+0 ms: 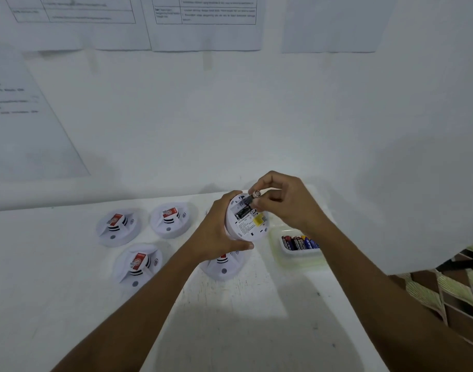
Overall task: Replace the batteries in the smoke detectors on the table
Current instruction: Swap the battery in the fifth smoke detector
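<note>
My left hand (219, 232) grips a round white smoke detector (247, 226) lifted above the table, its back turned toward me. The battery bay is open and one dark battery lies inside it. My right hand (281, 202) pinches a second battery (254, 196) at the upper edge of that bay. Three more white detectors with red labels lie face up on the table at left (117, 226), (171, 220), (137, 267). Another detector (224, 267) lies partly hidden under my left hand.
A shallow white tray (297, 253) holding several batteries (299, 242) sits on the white table (243, 318) to the right of the held detector. Printed sheets hang on the white wall (203, 116) behind. The table's right edge drops to a patterned floor (450, 291).
</note>
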